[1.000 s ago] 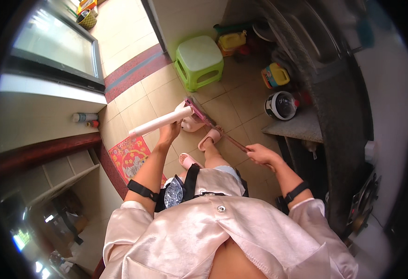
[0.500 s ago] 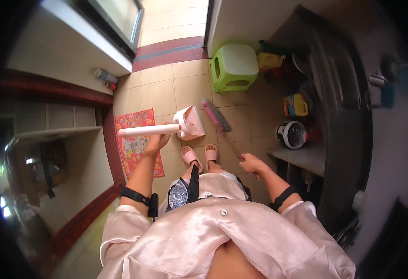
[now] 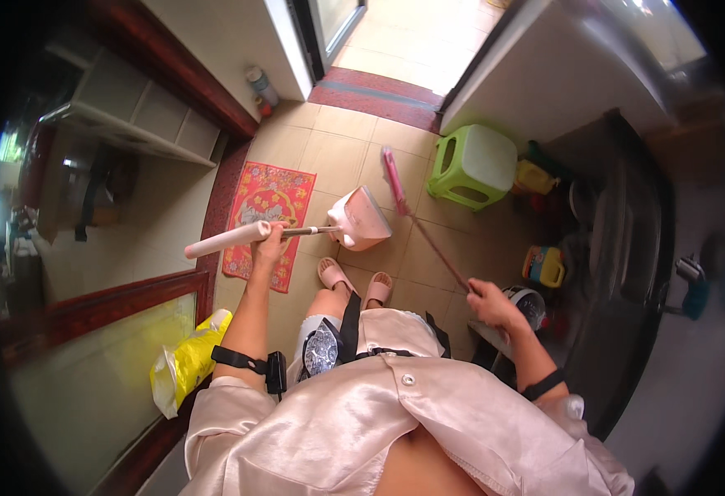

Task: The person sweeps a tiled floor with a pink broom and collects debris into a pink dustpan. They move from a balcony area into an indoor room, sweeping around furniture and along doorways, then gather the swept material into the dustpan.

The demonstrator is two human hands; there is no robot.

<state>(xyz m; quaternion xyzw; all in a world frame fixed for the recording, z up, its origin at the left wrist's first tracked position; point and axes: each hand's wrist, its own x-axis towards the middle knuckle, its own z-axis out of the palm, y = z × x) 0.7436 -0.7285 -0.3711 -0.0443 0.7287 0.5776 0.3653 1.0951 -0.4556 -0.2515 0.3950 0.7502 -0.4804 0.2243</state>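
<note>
Stool: green with a pale top, it stood on the tiled floor near the doorway.
Dustpan: pale pink, left of the stool and nearer the person, its mouth turned toward the stool; I could not tell whether it touched the floor.
Broom: its pink head lay between the stool and the dustpan, apart from both; its stick ran back from there past the stool's near side.
Left hand: well left of the stool, fingers curled shut round the dustpan's handle, just where the thick pink grip met the metal rod.
Right hand: nearer the person than the stool, fingers closed round the stick's upper end.
Mat: red, patterned, flat on the floor, left of the stool.
Slippers: pink, worn, nearer the person than the stool and to its left.
Jug: yellow, right of the stool and nearer the person.
Sink: dark, well right of the stool.
Bag: yellow, far left of the stool, beside the left forearm.
</note>
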